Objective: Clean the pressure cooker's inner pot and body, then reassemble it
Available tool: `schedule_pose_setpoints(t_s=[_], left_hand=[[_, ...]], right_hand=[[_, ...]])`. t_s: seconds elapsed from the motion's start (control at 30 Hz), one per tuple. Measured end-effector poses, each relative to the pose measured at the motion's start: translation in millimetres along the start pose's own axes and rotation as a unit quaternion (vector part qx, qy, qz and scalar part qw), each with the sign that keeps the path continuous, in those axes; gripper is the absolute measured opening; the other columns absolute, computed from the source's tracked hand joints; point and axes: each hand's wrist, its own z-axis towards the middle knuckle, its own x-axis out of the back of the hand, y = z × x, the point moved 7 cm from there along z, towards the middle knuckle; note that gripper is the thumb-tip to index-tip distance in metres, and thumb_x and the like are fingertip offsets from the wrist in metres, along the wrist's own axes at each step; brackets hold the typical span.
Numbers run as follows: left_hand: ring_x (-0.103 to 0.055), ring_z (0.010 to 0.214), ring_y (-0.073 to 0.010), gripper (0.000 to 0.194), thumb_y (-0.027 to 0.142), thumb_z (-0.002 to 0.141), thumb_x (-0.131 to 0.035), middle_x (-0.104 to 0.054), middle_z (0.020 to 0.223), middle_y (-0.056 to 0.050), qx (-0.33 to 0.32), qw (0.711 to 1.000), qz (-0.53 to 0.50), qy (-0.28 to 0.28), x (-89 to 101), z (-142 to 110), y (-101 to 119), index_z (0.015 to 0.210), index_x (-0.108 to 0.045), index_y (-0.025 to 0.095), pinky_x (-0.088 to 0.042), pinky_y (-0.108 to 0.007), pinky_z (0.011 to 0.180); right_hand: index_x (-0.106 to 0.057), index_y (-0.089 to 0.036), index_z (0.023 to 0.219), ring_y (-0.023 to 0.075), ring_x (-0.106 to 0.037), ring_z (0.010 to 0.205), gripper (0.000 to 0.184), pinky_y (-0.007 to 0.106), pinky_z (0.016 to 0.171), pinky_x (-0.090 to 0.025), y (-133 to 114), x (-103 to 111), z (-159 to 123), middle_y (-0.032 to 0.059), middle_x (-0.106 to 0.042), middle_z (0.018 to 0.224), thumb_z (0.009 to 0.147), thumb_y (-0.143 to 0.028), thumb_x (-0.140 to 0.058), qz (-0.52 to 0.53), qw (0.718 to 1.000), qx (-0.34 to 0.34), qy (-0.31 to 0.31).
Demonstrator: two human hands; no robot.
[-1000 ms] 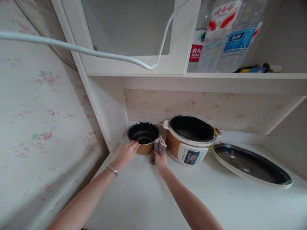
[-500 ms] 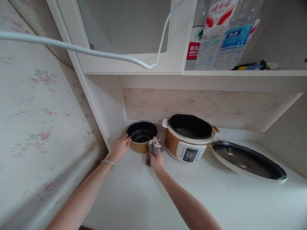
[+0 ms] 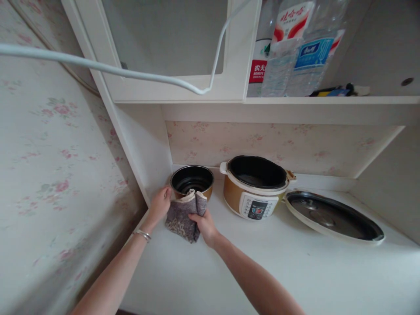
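Note:
A round pot (image 3: pixel 179 195), dark inside and gold-brown outside, stands on the white counter in the left corner. My left hand (image 3: pixel 159 204) is closed at the pot's left side, its fingers curled against the rim; the exact contact is partly hidden. In my right hand (image 3: pixel 205 225) is a folded grey-brown patterned cloth (image 3: pixel 182 218), pinched at its right part. The cloth hangs in front of the pot and covers much of its front wall. To the right of the pot sits a multicooker (image 3: pixel 234 200) with a control panel, its top uncovered, showing a black interior.
A large oval lid (image 3: pixel 330 215) lies underside up, right of the multicooker. Above, a shelf (image 3: pixel 323 100) holds several plastic bottles (image 3: pixel 311 54). A white cable (image 3: pixel 131 75) crosses the upper left view, and a cabinet side panel (image 3: pixel 141 140) stands left of the pot.
My right hand has moved left and slightly down with the cloth, which now spreads across the pot's front. My left hand's fingers have curled and shifted slightly left and down.

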Motion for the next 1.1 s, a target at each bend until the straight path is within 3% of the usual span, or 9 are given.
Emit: schedule_pose_setpoints(t_s=[0.1,0.2,0.27,0.37,0.47,0.63,0.77,1.0,1.1], left_hand=[[-0.058,0.113,-0.0267,0.044,0.049,0.09,-0.043,-0.065,0.117,-0.013,0.084,0.99,-0.098,0.061,11.8,-32,4,0.111,-0.062,0.015,-0.041,-0.041,0.101],[-0.052,0.121,-0.0263,0.049,0.049,0.081,-0.06,-0.059,0.128,-0.012,0.17,0.951,-0.257,0.022,-5.3,-70,8,0.117,-0.059,0.017,-0.038,-0.04,0.105],[-0.05,0.125,-0.0265,0.055,0.048,0.079,-0.064,-0.056,0.132,-0.012,0.225,0.888,-0.393,-0.079,-34.6,-96,17,0.124,-0.055,0.019,-0.037,-0.041,0.106],[-0.054,0.121,-0.0277,0.058,0.049,0.083,-0.06,-0.059,0.129,-0.014,0.289,0.735,-0.563,-0.245,-79.8,-139,47,0.13,-0.052,0.016,-0.04,-0.042,0.104],[-0.055,0.119,-0.0262,0.059,0.04,0.083,-0.064,-0.061,0.126,-0.014,0.322,0.652,-0.621,-0.293,-106.1,-168,76,0.134,-0.048,0.015,-0.04,-0.039,0.105],[-0.057,0.117,-0.0257,0.065,0.027,0.079,-0.07,-0.062,0.126,-0.012,0.324,0.649,-0.618,-0.305,-130.8,-184,112,0.137,-0.043,0.019,-0.041,-0.038,0.104],[-0.063,0.109,-0.0268,0.06,0.026,0.075,-0.073,-0.066,0.118,-0.013,0.357,0.658,-0.591,-0.302,-146.8,-187,121,0.131,-0.05,0.018,-0.047,-0.039,0.098],[-0.066,0.103,-0.0253,0.04,0.027,0.079,-0.069,-0.071,0.105,-0.014,0.41,0.589,-0.634,-0.287,-166.9,-193,141,0.114,-0.06,0.01,-0.052,-0.034,0.092],[-0.065,0.104,-0.0261,0.04,0.03,0.079,-0.07,-0.071,0.105,-0.014,0.412,0.568,-0.634,-0.326,-169.1,-199,160,0.112,-0.061,0.01,-0.051,-0.035,0.093]], right_hand=[[-0.053,-0.022,0.115,0.0225,-0.064,0.097,0.057,0.039,0.092,-0.047,-15,27,-13,0.0006,-0.07,0.102,0.061,-0.015,-0.069,0.07,0.997,-0.037,0.005],[-0.051,-0.023,0.118,0.0236,-0.066,0.092,0.057,0.04,0.086,-0.05,-23,51,-31,0.0023,-0.071,0.1,0.064,-0.018,-0.07,0.152,0.982,-0.11,-0.003],[-0.051,-0.021,0.119,0.0247,-0.067,0.09,0.052,0.041,0.083,-0.052,-25,62,-45,0.0055,-0.071,0.099,0.07,-0.026,-0.068,0.198,0.967,-0.157,-0.011],[-0.052,-0.017,0.122,0.0259,-0.067,0.091,0.052,0.042,0.081,-0.052,-26,72,-62,0.0099,-0.07,0.102,0.079,-0.044,-0.063,0.238,0.951,-0.192,-0.036],[-0.052,-0.016,0.124,0.0257,-0.067,0.093,0.055,0.041,0.085,-0.051,-25,81,-76,0.0108,-0.069,0.104,0.08,-0.048,-0.062,0.211,0.956,-0.191,-0.064],[-0.055,-0.018,0.121,0.0254,-0.066,0.097,0.056,0.043,0.092,-0.047,-32,112,-92,0.0081,-0.069,0.108,0.072,-0.036,-0.075,0.059,0.988,-0.131,-0.057],[-0.06,-0.019,0.117,0.0255,-0.063,0.102,0.051,0.042,0.096,-0.044,-57,137,-98,0.0072,-0.068,0.111,0.07,-0.035,-0.076,0.015,0.998,-0.047,-0.037],[-0.06,-0.022,0.118,0.0261,-0.063,0.102,0.051,0.04,0.09,-0.047,-73,187,-100,0.008,-0.068,0.112,0.077,-0.051,-0.066,0.094,0.993,-0.012,0.07],[-0.062,-0.021,0.119,0.0258,-0.062,0.103,0.049,0.04,0.092,-0.046,-73,192,-101,0.0077,-0.068,0.113,0.08,-0.052,-0.062,0.072,0.996,-0.024,0.049]])
